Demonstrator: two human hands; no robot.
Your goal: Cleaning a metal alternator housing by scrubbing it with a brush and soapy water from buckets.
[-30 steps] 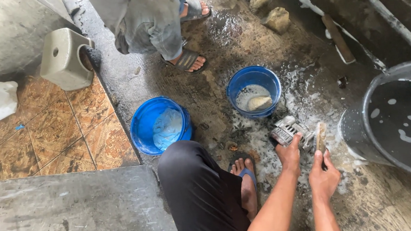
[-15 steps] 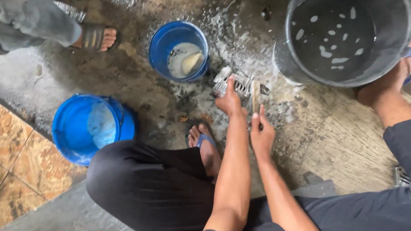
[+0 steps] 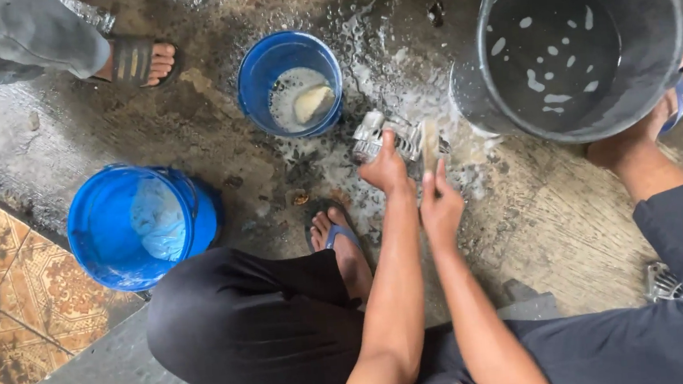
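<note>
The left hand (image 3: pixel 386 169) presses its fingers down on a finned grey metal part (image 3: pixel 386 135) lying on the wet, foamy concrete floor (image 3: pixel 212 129), while the right hand (image 3: pixel 439 200) closes around the handle of a brush (image 3: pixel 430 145) held upright just beside that part. Beyond them stands a small blue bucket (image 3: pixel 289 83) of soapy water with a sponge (image 3: pixel 313 102), a large grey tub (image 3: pixel 583 39) to the right, and a bigger blue bucket (image 3: pixel 140 226) off to the left by the tiles. Another person's sandalled foot (image 3: pixel 137 62) rests at the top left.
</note>
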